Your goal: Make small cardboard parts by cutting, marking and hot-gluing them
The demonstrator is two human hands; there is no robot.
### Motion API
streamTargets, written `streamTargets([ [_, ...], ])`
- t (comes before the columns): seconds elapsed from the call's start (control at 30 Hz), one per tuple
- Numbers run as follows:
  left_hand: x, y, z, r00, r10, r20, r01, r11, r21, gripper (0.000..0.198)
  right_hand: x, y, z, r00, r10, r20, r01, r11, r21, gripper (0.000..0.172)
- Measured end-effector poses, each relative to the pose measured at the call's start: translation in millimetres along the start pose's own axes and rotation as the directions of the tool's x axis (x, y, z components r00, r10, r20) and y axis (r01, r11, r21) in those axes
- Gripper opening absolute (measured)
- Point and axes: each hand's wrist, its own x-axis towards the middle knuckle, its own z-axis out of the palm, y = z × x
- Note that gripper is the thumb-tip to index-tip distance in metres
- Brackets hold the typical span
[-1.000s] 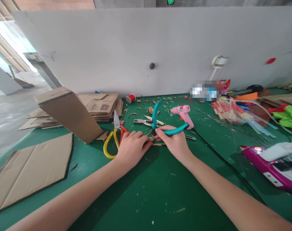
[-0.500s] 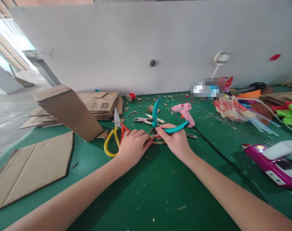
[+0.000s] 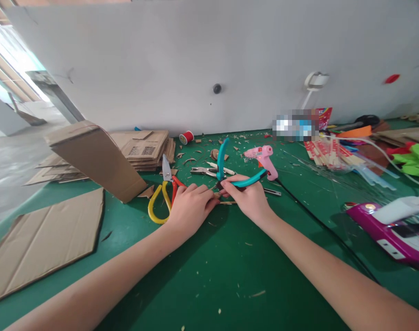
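Observation:
My right hand (image 3: pixel 252 200) is closed around the head end of teal-handled cutting pliers (image 3: pixel 222 158). Their handles are spread wide, one pointing up and the other lying to the right across the hand. My left hand (image 3: pixel 191 207) is closed beside the pliers' dark head, its fingertips pinching a thin wooden stick, mostly hidden. Just below the fingertips a narrow wooden strip (image 3: pixel 227 202) shows between the hands. Scissors (image 3: pixel 154 208) with yellow and red handles lie against the left hand. Behind the pliers are metal pliers (image 3: pixel 200 170) and a white pen-like tool (image 3: pixel 226 169).
A pink glue gun (image 3: pixel 264 158) stands right of the hands, its black cord running forward. A leaning cardboard box (image 3: pixel 99 161), a cardboard sheet (image 3: pixel 50 239) and stacked cardboard (image 3: pixel 147 149) occupy the left. A purple power strip (image 3: pixel 385 230) is at right. Scraps litter the green table (image 3: pixel 195 294).
The right-hand handle of the pliers has tilted slightly lower. Both hands stay nearly in place, and the whole view has shifted a little.

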Motion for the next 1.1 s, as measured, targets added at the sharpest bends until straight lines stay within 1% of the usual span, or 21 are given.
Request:
streamTargets([
  [0.2, 0.1, 0.3, 1.8, 1.0, 0.02, -0.011, -0.02, 1.0, 0.013, 0.023, 1.2, 0.4, 0.2, 0.999, 0.023, 0.035, -0.025, 0.999, 0.037, 0.012],
  [0.37, 0.3, 0.6, 2.2, 0.999, 0.032, -0.022, -0.032, 1.0, 0.001, 0.022, 0.4, -1.9, 0.5, 0.999, 0.039, 0.017, -0.04, 0.998, 0.041, 0.013],
  [0.5, 0.4, 0.6, 1.2, 1.0, 0.022, -0.006, -0.022, 1.0, 0.009, 0.025, 0.1, -2.6, 0.5, 1.0, 0.007, 0.013, -0.007, 0.998, 0.064, 0.014],
  [0.7, 0.2, 0.2, 0.9, 1.0, 0.018, -0.001, -0.018, 1.0, 0.017, 0.023, -1.0, -1.3, -0.1, 1.0, -0.019, 0.015, 0.018, 0.999, 0.03, 0.014],
  [1.1, -0.7, 0.3, 1.5, 0.999, 0.031, -0.011, -0.03, 0.999, 0.038, 0.024, 1.5, -1.6, 0.9, 0.998, -0.003, 0.067, 0.005, 0.999, -0.035, 0.014],
])
